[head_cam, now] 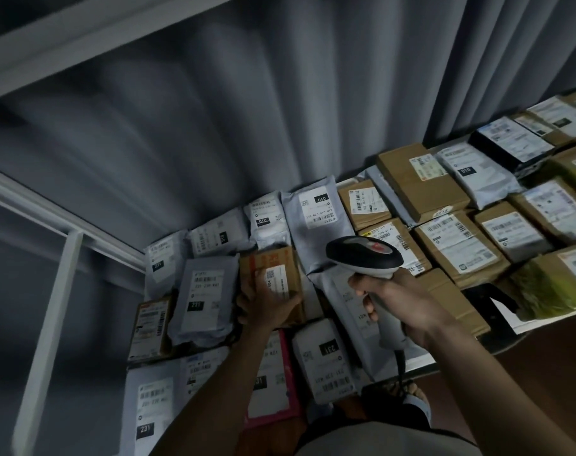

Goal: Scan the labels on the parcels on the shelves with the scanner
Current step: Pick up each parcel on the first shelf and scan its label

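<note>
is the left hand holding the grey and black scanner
No, the right hand grips the grey and black scanner; the left hand rests on a brown cardboard parcel.

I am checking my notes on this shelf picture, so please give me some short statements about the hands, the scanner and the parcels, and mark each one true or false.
1. The right hand grips the grey and black handheld barcode scanner. True.
2. The left hand hangs free and touches nothing. False: it rests on the small brown cardboard box with a white label.
3. The shelf holds only cardboard boxes. False: grey plastic mailer bags such as the grey plastic mailer bag marked 231 lie among them.
4. A pink-edged flat parcel lies near the front of the shelf, partly under the left forearm. True.
5. The scanner has no cable. False: a dark cable leaves its handle.
</note>
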